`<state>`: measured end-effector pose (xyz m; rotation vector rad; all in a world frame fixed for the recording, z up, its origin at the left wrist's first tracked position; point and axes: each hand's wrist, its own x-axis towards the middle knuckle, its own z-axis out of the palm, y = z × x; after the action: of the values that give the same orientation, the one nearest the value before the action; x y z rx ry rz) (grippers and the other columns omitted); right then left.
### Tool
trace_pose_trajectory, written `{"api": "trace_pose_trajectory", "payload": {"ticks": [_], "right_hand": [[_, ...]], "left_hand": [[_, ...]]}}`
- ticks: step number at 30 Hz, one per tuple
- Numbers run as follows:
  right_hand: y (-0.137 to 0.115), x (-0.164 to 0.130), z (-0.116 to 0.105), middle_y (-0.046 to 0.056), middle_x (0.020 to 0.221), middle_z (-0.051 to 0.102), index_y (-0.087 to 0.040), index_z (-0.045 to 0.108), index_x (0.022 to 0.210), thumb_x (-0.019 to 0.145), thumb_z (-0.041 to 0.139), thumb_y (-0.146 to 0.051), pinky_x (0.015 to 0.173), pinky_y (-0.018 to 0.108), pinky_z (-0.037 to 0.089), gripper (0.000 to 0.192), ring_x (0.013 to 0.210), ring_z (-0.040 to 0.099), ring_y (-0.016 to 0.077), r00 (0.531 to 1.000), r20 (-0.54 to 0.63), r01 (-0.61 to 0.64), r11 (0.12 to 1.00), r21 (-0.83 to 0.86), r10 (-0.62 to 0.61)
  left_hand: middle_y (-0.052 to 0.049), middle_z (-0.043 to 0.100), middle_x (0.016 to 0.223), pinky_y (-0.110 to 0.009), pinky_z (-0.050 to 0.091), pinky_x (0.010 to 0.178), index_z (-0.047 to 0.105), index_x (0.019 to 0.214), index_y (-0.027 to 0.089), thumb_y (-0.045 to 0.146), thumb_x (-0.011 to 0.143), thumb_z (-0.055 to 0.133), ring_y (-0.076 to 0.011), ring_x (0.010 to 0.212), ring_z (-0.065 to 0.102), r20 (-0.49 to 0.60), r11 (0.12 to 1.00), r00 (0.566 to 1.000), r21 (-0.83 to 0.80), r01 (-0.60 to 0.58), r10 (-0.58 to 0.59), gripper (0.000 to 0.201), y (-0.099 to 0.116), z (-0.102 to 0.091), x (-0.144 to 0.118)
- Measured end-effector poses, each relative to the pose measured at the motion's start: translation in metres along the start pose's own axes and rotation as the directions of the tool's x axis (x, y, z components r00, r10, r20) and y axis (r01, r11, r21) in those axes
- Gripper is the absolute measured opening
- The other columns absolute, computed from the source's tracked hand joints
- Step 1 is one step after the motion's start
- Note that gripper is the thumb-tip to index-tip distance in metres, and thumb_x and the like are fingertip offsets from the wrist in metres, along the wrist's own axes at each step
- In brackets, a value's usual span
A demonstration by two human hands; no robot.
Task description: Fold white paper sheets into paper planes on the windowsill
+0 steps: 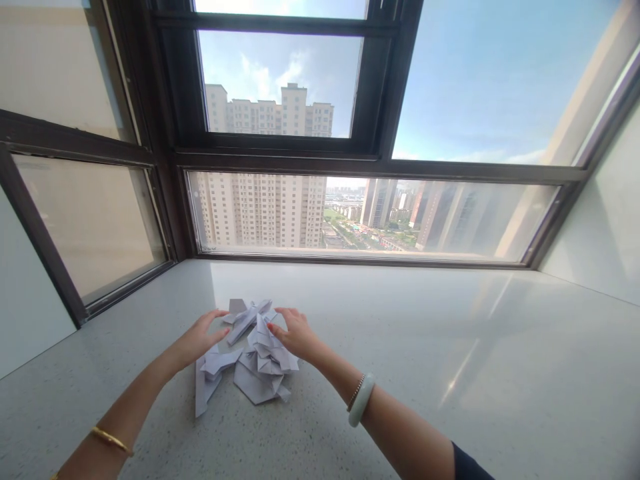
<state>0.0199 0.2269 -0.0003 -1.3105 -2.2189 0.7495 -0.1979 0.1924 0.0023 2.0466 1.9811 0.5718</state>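
Window (280,80): dark-framed panes across the far side, from ten to two o'clock; tower blocks and sky beyond; takes no part in the handling.

Counter (450,373): pale speckled stone, smooth and glossy; probably slippery under paper, so a light sheet would slide rather than stay put when pushed.

Heap of folded paper (257,363): white sheets, creased and folded into pointed shapes, lying on the counter near its middle, at about eleven o'clock from the viewer; pieces overlap and lean on one another; one long strip trails toward seven o'clock; judged very light, thin, stiff only along the folds, soft and easily crushed elsewhere; not fragile in the breaking sense, but creases would spoil under a hard squeeze; best taken at a folded edge or thick ridge, pinched lightly, or scooped from both sides at once.

Left hand (203,337): at the heap's nine o'clock side; fingers spread wide and curved, tips at or just above the upper pieces; grips nothing that can be seen.

Right hand (295,333): at the heap's two o'clock side; fingers loosely curled, tips resting on the top piece; whether it pinches paper, cannot tell.

Pale bangle (361,399): on the right wrist, with a thin beaded band beside it.

Gold bangle (113,440): on the left wrist.
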Motion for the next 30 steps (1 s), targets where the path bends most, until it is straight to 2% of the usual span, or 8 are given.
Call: {"api": "trace_pose_trajectory", "payload": {"ticks": [5,9,11,17,20,23,26,30], "right_hand": [[0.003,-0.055,-0.019,0.014,0.129,0.040,-0.016,0.041,0.124,0.077,0.051,-0.029,0.098,0.040,0.025,0.049,0.119,0.033,0.0257,0.998,0.028,0.064,0.997,-0.032,-0.063],[0.007,-0.102,-0.034,0.010,0.135,0.034,-0.023,0.040,0.125,0.078,0.049,-0.034,0.101,0.045,0.020,0.049,0.126,0.024,0.0274,0.989,0.142,0.044,0.998,-0.048,-0.037],[0.013,-0.119,-0.043,0.009,0.136,0.032,-0.024,0.040,0.124,0.079,0.047,-0.035,0.103,0.045,0.018,0.047,0.127,0.022,0.0260,0.989,0.150,0.010,0.999,-0.050,-0.002],[0.037,-0.138,-0.060,0.009,0.126,0.044,-0.023,0.048,0.114,0.081,0.044,-0.033,0.100,0.038,0.029,0.035,0.119,0.036,0.0198,1.000,0.006,-0.028,1.000,0.008,0.028],[0.046,-0.137,-0.061,0.007,0.115,0.051,-0.024,0.052,0.105,0.082,0.043,-0.029,0.093,0.036,0.037,0.026,0.109,0.046,0.0183,0.999,-0.052,0.001,1.000,0.031,0.001],[0.052,-0.135,-0.058,0.006,0.106,0.056,-0.024,0.055,0.100,0.082,0.042,-0.025,0.087,0.035,0.041,0.022,0.100,0.051,0.0184,0.996,-0.090,0.031,0.999,0.029,-0.029],[0.058,-0.133,-0.053,0.007,0.102,0.057,-0.023,0.055,0.098,0.082,0.042,-0.023,0.086,0.035,0.041,0.021,0.098,0.052,0.0188,0.991,-0.121,0.057,0.998,0.011,-0.055],[0.062,-0.132,-0.049,0.007,0.099,0.058,-0.021,0.056,0.097,0.082,0.040,-0.019,0.086,0.035,0.040,0.021,0.097,0.051,0.0191,0.989,-0.139,0.053,0.998,-0.026,-0.056]], "left_hand": [[-0.006,0.027,0.141,-0.039,0.022,0.103,0.033,0.129,0.019,0.034,0.081,0.029,-0.0208,0.129,0.022,-0.082,0.997,0.996,0.077,-0.024,0.031,0.051,0.013,0.030,0.029],[-0.011,0.027,0.140,-0.061,0.017,0.095,0.035,0.129,0.022,0.042,0.081,0.027,-0.0342,0.127,0.022,-0.083,0.984,0.995,0.165,0.070,-0.057,0.052,0.015,0.047,0.034],[-0.015,0.025,0.140,-0.065,0.017,0.091,0.037,0.128,0.021,0.045,0.081,0.028,-0.0391,0.124,0.024,-0.094,0.972,0.990,0.205,0.118,-0.101,0.054,0.014,0.049,0.031],[-0.022,0.040,0.128,-0.063,0.022,0.089,0.060,0.103,0.015,0.040,0.080,0.031,-0.0416,0.117,0.036,-0.188,0.939,0.971,0.282,0.198,-0.149,0.044,0.022,0.042,0.014],[-0.022,0.049,0.117,-0.057,0.025,0.091,0.057,0.098,0.012,0.032,0.081,0.029,-0.0364,0.112,0.042,-0.301,0.929,0.942,0.284,0.236,-0.147,0.038,0.025,0.034,0.011],[-0.020,0.045,0.121,-0.045,0.033,0.091,0.047,0.110,0.010,0.027,0.081,0.027,-0.0301,0.115,0.040,-0.360,0.940,0.924,0.254,0.229,-0.127,0.039,0.022,0.029,0.020],[-0.018,0.038,0.130,-0.038,0.034,0.093,0.040,0.119,0.010,0.025,0.082,0.027,-0.0255,0.121,0.034,-0.312,0.961,0.945,0.217,0.169,-0.095,0.042,0.017,0.033,0.034],[-0.011,0.052,0.122,-0.033,0.039,0.088,0.052,0.109,0.017,0.029,0.078,0.037,-0.0226,0.111,0.048,-0.110,0.987,0.994,0.159,0.018,-0.001,0.036,0.020,0.044,0.039]]}}
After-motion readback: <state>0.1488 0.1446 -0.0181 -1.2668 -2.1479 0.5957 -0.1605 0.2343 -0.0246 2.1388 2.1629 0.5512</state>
